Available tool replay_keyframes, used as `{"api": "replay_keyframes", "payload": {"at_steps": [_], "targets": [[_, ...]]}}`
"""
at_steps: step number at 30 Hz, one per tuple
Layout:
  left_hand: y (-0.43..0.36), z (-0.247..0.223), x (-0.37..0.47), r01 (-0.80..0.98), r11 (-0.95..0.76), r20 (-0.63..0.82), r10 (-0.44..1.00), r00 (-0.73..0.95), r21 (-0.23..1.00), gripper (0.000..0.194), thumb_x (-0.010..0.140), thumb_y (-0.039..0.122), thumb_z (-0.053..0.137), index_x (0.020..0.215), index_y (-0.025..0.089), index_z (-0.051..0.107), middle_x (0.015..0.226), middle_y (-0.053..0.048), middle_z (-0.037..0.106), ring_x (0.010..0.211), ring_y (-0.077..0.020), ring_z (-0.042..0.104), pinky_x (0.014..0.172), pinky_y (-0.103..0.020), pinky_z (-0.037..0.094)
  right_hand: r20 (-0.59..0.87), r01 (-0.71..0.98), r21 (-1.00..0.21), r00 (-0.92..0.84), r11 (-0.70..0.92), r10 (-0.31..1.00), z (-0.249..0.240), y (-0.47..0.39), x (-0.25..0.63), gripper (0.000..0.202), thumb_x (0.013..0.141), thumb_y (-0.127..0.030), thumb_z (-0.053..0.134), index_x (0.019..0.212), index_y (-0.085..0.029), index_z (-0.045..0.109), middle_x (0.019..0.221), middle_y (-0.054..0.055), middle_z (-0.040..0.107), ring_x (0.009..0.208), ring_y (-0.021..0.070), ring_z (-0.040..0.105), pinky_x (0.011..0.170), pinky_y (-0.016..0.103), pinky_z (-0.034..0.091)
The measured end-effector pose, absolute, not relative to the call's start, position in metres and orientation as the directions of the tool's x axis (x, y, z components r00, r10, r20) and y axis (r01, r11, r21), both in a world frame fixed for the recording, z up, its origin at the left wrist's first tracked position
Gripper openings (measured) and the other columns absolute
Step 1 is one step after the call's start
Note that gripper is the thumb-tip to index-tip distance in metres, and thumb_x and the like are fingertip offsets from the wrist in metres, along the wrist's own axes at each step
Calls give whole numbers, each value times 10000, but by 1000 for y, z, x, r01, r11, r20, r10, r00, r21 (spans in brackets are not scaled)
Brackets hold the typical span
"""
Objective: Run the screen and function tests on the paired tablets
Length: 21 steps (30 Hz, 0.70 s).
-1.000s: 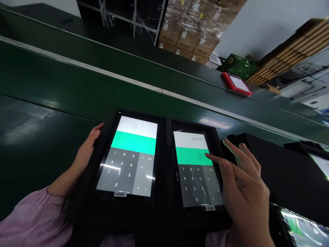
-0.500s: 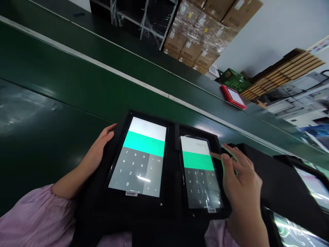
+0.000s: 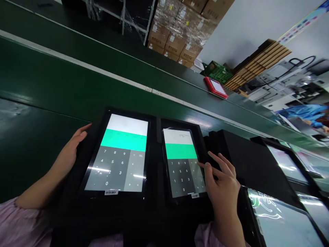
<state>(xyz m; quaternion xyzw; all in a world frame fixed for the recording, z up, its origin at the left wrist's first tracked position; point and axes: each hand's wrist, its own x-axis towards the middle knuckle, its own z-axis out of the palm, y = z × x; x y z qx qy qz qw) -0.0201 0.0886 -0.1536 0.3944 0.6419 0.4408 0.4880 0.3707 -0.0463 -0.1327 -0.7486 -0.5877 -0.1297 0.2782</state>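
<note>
Two tablets with calculator keypads on their screens lie side by side in a black tray (image 3: 153,206). The left tablet (image 3: 115,164) is the larger-looking one, with a barcode label at its lower edge. The right tablet (image 3: 180,168) shows small grey digits in its white display strip. My left hand (image 3: 73,147) grips the tray's left side, its fingertips partly hidden by the edge. Over the right tablet's right edge, my right hand (image 3: 222,181) holds nothing, fingers apart. Its index fingertip is at the screen near the DEL key; contact is hard to make out.
More black trays (image 3: 252,161) and lit tablets (image 3: 285,212) stand at the right. Across the green bench (image 3: 84,85) lies a red-framed device (image 3: 216,87). Wrapped cardboard boxes (image 3: 174,43), a green crate (image 3: 217,71) and a blue-clothed person (image 3: 303,113) are beyond.
My right index finger has moved down from the green band to the upper right keys. The digits in the right tablet's display differ. The whole view has shifted, with the tray now further left.
</note>
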Motion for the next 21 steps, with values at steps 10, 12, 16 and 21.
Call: {"api": "replay_keyframes", "payload": {"at_steps": [10, 12, 16, 21], "targets": [[93, -157, -25, 100, 277, -248, 941, -231, 956, 738, 739, 657, 638, 1304, 187, 708, 1173, -49, 757, 965, -258, 708, 626, -273, 595, 464, 930, -297, 338, -216, 819, -146, -44, 378, 449, 954, -421, 468, 765, -261, 842, 1202, 85, 771, 1247, 378, 631, 862, 538, 563], [93, -155, -24, 97, 300, -272, 934, -232, 949, 751, 717, 657, 652, 1303, 190, 705, 1137, -45, 763, 948, -251, 706, 613, -261, 587, 462, 928, -299, 344, -222, 817, -145, -43, 378, 451, 945, -421, 469, 749, -254, 839, 1186, 91, 776, 1231, 381, 640, 853, 540, 562], [92, -151, -21, 82, 332, -306, 923, -232, 940, 750, 699, 643, 652, 1299, 195, 697, 1130, -44, 759, 982, -256, 706, 612, -249, 585, 449, 926, -303, 348, -226, 823, -144, -42, 380, 435, 929, -418, 477, 750, -258, 839, 1170, 95, 779, 1221, 379, 646, 852, 546, 559], [92, -148, -20, 146, 305, -262, 930, -257, 941, 743, 690, 667, 626, 1254, 192, 718, 1178, -64, 736, 1212, -321, 632, 607, -255, 594, 423, 924, -313, 343, -220, 839, -141, -41, 382, 428, 919, -415, 479, 747, -261, 839, 1120, 106, 790, 1185, 386, 665, 868, 579, 556]]}}
